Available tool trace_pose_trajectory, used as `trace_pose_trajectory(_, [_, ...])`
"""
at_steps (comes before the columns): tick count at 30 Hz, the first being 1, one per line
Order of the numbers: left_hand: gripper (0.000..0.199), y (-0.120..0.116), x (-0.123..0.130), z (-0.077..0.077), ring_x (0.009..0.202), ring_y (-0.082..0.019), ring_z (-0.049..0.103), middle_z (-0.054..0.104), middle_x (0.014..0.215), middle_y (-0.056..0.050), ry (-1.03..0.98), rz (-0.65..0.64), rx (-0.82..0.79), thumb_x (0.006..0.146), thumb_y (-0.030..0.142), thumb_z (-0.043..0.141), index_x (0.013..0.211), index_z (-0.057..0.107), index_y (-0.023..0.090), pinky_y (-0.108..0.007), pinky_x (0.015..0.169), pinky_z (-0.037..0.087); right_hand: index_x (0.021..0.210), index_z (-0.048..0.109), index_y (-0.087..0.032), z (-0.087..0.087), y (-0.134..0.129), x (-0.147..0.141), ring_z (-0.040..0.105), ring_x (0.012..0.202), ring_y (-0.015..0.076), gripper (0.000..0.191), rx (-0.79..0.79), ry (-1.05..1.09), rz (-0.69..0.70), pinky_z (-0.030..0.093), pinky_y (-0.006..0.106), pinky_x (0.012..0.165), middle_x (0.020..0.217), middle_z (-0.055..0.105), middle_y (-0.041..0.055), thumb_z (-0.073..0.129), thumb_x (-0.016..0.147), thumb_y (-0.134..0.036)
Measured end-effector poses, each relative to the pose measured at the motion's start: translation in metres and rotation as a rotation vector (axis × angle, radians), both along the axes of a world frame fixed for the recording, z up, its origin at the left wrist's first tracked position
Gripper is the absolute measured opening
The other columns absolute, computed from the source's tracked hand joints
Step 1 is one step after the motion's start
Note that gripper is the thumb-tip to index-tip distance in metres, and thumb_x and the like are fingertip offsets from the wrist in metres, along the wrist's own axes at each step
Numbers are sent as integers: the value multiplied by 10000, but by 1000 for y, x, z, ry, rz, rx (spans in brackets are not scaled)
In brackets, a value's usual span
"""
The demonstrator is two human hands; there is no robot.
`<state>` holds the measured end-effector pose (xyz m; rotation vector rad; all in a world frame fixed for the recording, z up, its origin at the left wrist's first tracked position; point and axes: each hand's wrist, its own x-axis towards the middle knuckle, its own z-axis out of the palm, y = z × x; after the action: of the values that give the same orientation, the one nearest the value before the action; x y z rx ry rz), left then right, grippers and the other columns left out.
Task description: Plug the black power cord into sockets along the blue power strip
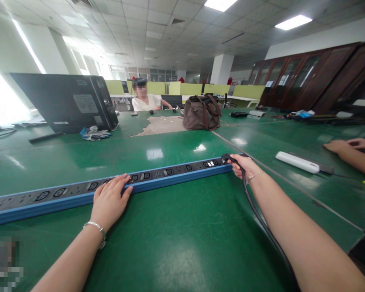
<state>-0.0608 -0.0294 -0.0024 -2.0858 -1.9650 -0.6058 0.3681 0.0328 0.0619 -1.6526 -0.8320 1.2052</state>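
Note:
A long blue power strip (158,175) with a black socket face lies across the green table, slanting up to the right. My left hand (111,198) rests over its middle, fingers stretched flat across the sockets and thumb along the near side. At the right end, my right hand (243,165) grips a black power plug (226,158), which is at the last socket; I cannot tell how deep it sits. The black cable (258,217) runs from the plug down past my right forearm to the bottom edge. Between the hands several sockets show.
A white power strip (297,162) lies right, near another person's hands (349,147). Behind stand a brown bag (202,113) and a black computer case (76,103), with gloves (95,133) beside it. A person (146,99) sits across the green table (176,239).

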Motion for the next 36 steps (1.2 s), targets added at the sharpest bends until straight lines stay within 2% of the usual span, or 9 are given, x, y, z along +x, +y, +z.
trace_pose_trajectory(6, [437,0,0,0,1242,-240,474,539,1345,-26,-2,4,-11,897,419,333,1225,554,232,-450,1065,285,687,478,-176,3,1,2,207,243,56,340,-62,-14,23,128,183,316,294,260,-95,307,951,-308])
trace_pose_trajectory(10, [436,1,1,-1,1248,-238,467,535,1349,-32,5,2,-10,900,413,334,1229,550,224,-444,1063,286,662,460,-184,-3,3,3,213,245,58,330,-95,-14,48,126,184,318,292,269,-90,338,938,-317])
trace_pose_trajectory(15, [439,1,0,-1,1242,-239,470,533,1351,-33,10,10,-9,904,421,329,1229,548,225,-443,1065,282,650,448,-189,-9,5,4,195,244,60,333,-107,-10,69,120,186,314,288,259,-89,336,934,-320])
trace_pose_trajectory(36, [412,-2,3,1,1236,-218,484,550,1335,-42,-2,26,2,900,405,343,1212,559,246,-424,1059,290,659,418,-202,-8,6,9,174,233,64,340,-128,-32,129,84,178,310,289,238,-96,300,943,-347])
